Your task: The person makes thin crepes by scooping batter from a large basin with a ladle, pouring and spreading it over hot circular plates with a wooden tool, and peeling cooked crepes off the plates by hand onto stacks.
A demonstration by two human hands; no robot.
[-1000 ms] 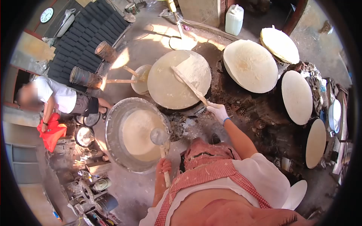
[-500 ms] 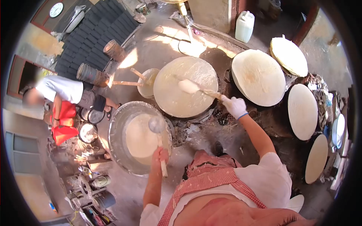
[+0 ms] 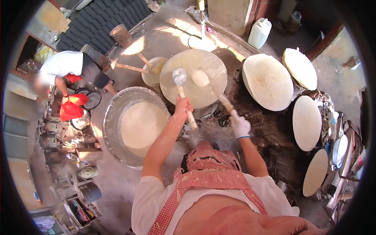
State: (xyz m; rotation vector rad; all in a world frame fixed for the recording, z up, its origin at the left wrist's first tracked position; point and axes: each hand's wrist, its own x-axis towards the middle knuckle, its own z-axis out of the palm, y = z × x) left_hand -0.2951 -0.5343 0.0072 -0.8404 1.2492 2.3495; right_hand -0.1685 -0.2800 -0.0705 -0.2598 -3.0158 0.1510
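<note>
My bare left hand (image 3: 182,108) is closed around the wooden handle of a ladle (image 3: 179,76). The ladle's bowl is above the left part of a round griddle (image 3: 207,60) coated in pale batter. Just right of the bowl, a pale rounded mound (image 3: 200,78) lies on the griddle. My gloved right hand (image 3: 240,126) grips a wooden-handled tool (image 3: 226,105) at the griddle's near right edge. The tool's far end is smeared by motion, so its kind is unclear. Below left of the griddle, a large metal basin (image 3: 111,124) contains pale batter (image 3: 143,125).
Several more pale-topped round griddles, including one (image 3: 268,83), curve along the right. A small bucket (image 3: 159,62) with wooden handles adjoins my griddle. Another person (image 3: 64,64) bends at the left, holding something red (image 3: 72,111). A white jug (image 3: 260,33) stands at the back.
My left hand has carried the ladle from over the basin to above the griddle. My right hand has drawn the tool back toward me. At the left, the other person has bent further forward.
</note>
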